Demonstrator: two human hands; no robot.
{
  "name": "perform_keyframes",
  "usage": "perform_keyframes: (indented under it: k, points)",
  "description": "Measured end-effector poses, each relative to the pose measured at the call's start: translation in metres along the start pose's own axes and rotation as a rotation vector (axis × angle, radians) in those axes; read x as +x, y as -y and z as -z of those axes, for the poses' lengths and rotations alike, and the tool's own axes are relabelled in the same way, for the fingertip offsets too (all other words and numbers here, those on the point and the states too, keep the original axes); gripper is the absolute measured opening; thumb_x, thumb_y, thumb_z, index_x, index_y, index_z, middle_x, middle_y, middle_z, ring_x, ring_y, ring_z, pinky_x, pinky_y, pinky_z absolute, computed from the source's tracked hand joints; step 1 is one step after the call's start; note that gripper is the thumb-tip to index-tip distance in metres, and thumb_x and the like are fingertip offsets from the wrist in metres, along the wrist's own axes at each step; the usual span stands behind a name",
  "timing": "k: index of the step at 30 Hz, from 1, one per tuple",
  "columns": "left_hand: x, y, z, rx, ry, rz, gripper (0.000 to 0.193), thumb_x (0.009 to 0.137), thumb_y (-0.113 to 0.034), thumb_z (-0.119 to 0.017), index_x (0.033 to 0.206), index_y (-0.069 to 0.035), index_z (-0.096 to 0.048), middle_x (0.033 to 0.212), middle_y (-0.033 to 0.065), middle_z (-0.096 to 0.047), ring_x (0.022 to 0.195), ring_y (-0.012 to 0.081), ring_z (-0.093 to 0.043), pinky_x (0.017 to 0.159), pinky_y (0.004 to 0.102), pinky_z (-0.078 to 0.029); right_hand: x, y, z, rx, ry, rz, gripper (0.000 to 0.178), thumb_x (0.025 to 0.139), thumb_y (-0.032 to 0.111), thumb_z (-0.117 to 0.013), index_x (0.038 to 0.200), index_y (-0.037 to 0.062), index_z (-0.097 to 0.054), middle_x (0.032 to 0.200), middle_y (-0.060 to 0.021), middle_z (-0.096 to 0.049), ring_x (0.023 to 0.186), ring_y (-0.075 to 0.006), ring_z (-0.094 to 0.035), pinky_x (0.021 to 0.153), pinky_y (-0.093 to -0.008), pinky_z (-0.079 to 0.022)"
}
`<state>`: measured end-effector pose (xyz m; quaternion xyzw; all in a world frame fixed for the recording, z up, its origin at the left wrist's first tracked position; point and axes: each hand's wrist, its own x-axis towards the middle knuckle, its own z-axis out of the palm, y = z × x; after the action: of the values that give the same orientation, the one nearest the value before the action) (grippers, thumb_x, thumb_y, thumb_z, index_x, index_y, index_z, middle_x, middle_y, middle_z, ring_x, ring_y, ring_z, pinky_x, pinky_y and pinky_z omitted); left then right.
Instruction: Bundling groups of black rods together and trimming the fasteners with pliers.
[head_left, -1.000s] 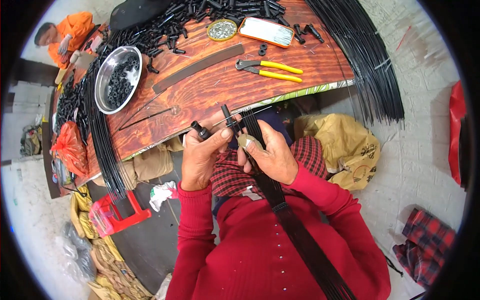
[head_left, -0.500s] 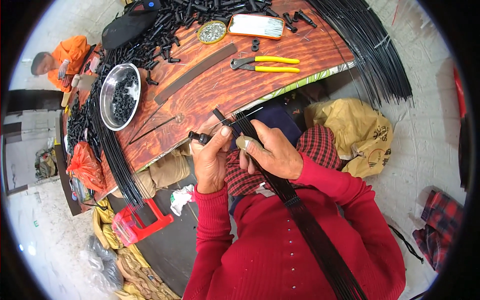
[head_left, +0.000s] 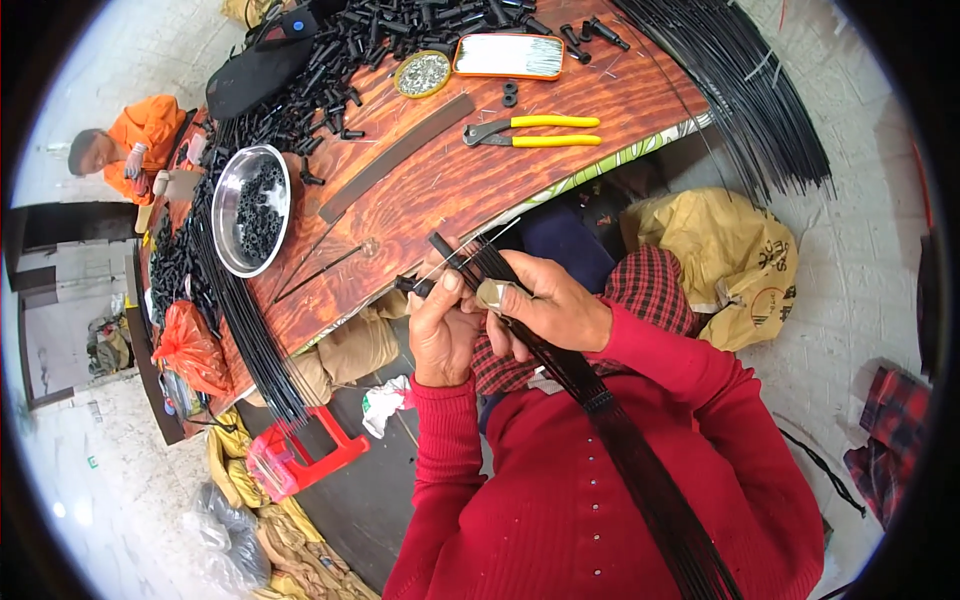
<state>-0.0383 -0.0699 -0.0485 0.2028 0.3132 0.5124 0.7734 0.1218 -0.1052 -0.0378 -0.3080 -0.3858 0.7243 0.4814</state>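
A long bundle of thin black rods (head_left: 640,470) runs up across my red sweater, and my right hand (head_left: 560,305) is closed around its upper part. Tan tape wraps that thumb. My left hand (head_left: 447,340), fingers pinched, holds a short black plastic fitting (head_left: 414,287) right beside the rod ends. Above the left thumb a black tube end (head_left: 440,243) sticks up; whether it belongs to the same fitting I cannot tell. A thin pale wire (head_left: 507,231) slants across the rods between both hands. Fingers hide how the pieces meet.
On the wooden table (head_left: 430,190) lie yellow-handled pincers (head_left: 535,130), a flat brown bar (head_left: 400,155), a steel bowl (head_left: 250,265) of black parts, a tray of pins (head_left: 508,55) and heaped fittings. More rods (head_left: 740,110) hang over the right end. A person in orange (head_left: 145,135) sits far left.
The view has shifted slightly, so the table appears a little farther right. My left hand has come closer to my right. Both keep their hold.
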Motion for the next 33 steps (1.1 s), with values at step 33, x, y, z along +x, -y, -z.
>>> perform_keyframes:
  k: [33]
  points:
    - [0.011,-0.008,-0.013,0.313,-0.059,-0.149,0.036,0.083,-0.002,-0.066,0.117,0.008,-0.06,0.084,0.0049,-0.061,0.054,0.0041,-0.041,0.048,0.018,-0.032,-0.002,0.004,-0.002,-0.245,-0.082,0.08,0.029,0.106,0.024,-0.035,0.113,-0.0023,-0.044,0.063,-0.01,-0.063,0.046,-0.0162,-0.062,0.044,-0.0265,-0.049]
